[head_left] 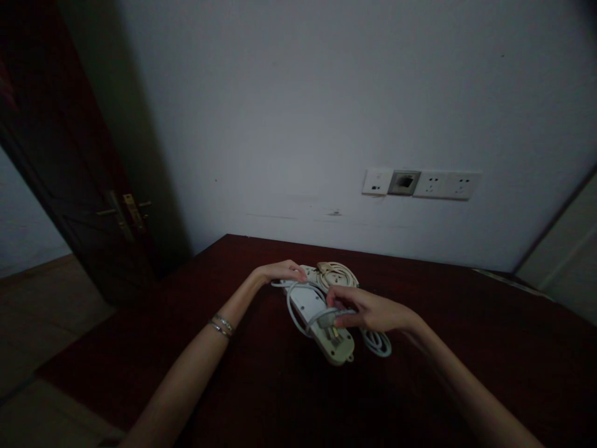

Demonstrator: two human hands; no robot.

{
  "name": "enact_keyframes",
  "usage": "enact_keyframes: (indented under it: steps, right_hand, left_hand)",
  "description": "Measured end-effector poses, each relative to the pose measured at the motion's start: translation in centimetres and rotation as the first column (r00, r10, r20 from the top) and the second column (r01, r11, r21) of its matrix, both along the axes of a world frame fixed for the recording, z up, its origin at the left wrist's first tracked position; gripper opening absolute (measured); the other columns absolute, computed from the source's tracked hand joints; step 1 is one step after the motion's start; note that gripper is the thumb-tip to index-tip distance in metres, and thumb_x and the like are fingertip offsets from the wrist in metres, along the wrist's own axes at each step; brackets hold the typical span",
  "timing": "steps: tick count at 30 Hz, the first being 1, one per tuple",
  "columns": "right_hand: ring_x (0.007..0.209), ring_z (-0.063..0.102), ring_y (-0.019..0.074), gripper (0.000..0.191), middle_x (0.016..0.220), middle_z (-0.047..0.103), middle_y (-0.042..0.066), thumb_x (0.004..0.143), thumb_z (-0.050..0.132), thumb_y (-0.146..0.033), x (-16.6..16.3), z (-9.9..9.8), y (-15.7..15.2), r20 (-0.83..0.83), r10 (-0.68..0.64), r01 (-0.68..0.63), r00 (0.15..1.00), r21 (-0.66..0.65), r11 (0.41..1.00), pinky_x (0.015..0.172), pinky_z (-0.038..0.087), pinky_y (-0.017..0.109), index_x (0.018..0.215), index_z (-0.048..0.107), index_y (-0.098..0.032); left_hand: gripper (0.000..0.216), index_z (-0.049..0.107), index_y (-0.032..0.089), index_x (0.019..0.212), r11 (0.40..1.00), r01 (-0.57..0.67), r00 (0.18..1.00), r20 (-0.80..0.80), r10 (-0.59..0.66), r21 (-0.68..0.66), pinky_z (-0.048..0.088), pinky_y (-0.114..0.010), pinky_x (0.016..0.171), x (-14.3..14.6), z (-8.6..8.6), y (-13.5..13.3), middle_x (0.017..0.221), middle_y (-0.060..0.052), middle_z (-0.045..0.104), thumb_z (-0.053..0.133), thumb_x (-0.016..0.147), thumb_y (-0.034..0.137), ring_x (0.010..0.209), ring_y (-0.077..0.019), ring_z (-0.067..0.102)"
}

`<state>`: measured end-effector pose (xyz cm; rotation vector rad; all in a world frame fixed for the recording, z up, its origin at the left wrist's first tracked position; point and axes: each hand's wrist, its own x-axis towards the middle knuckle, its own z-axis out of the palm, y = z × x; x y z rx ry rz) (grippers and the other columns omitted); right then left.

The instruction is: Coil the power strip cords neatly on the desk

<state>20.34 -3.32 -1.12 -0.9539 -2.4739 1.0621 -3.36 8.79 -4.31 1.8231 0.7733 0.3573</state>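
Note:
A white power strip (321, 320) lies on a dark red wooden table (261, 386), with white cable loops (377, 341) and a cream coiled cord (336, 274) around it. My left hand (280, 271) rests on the strip's far end, fingers curled over a strand of cable. My right hand (366, 309) pinches the grey-white plug (332, 318) and its cable just above the strip's near end. A bracelet (221, 325) sits on my left wrist.
A white wall stands behind the table with a row of wall sockets (422, 183). At the left a dark wooden door (69, 174) with a brass handle (122, 211) stands open. A light panel (564, 261) leans at the far right.

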Motion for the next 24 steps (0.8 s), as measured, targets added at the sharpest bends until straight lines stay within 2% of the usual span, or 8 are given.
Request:
enact_keyframes:
  steps: [4,8,12,15,19,24]
  right_hand:
    - [0.074,0.042,0.0131,0.021,0.080,0.045,0.000,0.075,0.061,-0.031,-0.5,-0.6,0.2,-0.135,0.008,-0.014,0.991,-0.041,0.999,0.066,0.035,0.026,0.086,0.049,-0.018]
    - [0.074,0.043,0.0132,0.021,0.079,0.044,-0.001,0.074,0.061,-0.030,-0.9,-0.9,0.1,-0.256,-0.024,-0.014,0.966,-0.147,0.989,0.067,0.036,0.026,0.086,0.047,-0.019]
    - [0.068,0.042,0.0125,0.022,0.078,0.044,-0.001,0.072,0.061,-0.030,-0.8,-0.5,0.0,-0.276,-0.077,0.026,0.958,-0.187,0.982,0.060,0.035,0.025,0.084,0.047,-0.019]
    - [0.070,0.044,0.0134,0.020,0.080,0.045,0.000,0.073,0.061,-0.032,-0.5,0.0,0.1,-0.270,-0.087,0.057,0.959,-0.116,0.992,0.061,0.036,0.026,0.082,0.048,-0.019]
    - [0.083,0.047,0.0168,0.018,0.088,0.050,0.003,0.078,0.057,-0.035,0.0,0.3,0.2,-0.291,-0.065,0.092,0.955,0.079,0.993,0.073,0.039,0.029,0.085,0.049,-0.020]
    - [0.077,0.047,0.0151,0.015,0.085,0.051,0.003,0.082,0.052,-0.033,0.8,0.9,0.1,-0.306,-0.134,0.202,0.942,0.202,0.958,0.068,0.039,0.028,0.085,0.046,-0.019]
  left_hand:
    - [0.030,0.069,0.012,0.077,0.999,0.001,1.000,-0.014,-0.002,-0.042,0.035,-0.020,0.056,-0.1,-0.5,0.1,0.064,0.000,0.061,0.071,0.060,0.037,0.058,-0.0086,0.049]
    - [0.030,0.069,0.012,0.076,1.000,0.012,1.000,0.027,-0.011,-0.025,0.037,-0.019,0.060,-0.1,-0.8,0.5,0.067,0.000,0.062,0.071,0.060,0.037,0.062,-0.0091,0.050]
    - [0.030,0.068,0.011,0.075,1.000,-0.031,0.999,0.030,0.031,-0.007,0.036,-0.019,0.056,0.1,-1.2,0.8,0.064,0.000,0.060,0.070,0.062,0.038,0.058,-0.0084,0.048]
    - [0.032,0.066,0.011,0.073,0.998,-0.057,0.998,0.021,0.058,-0.038,0.033,-0.019,0.050,0.2,-1.5,0.8,0.058,0.002,0.056,0.068,0.064,0.042,0.051,-0.0072,0.045]
    - [0.034,0.062,0.010,0.068,0.991,-0.090,0.994,0.048,0.095,-0.100,0.032,-0.018,0.045,0.7,-1.8,0.2,0.054,0.003,0.053,0.066,0.064,0.044,0.046,-0.0064,0.043]
    - [0.036,0.058,0.012,0.071,0.963,-0.183,0.981,0.034,0.193,-0.196,0.031,-0.019,0.036,2.3,-1.6,-1.2,0.048,0.004,0.050,0.063,0.065,0.047,0.037,-0.0067,0.041]
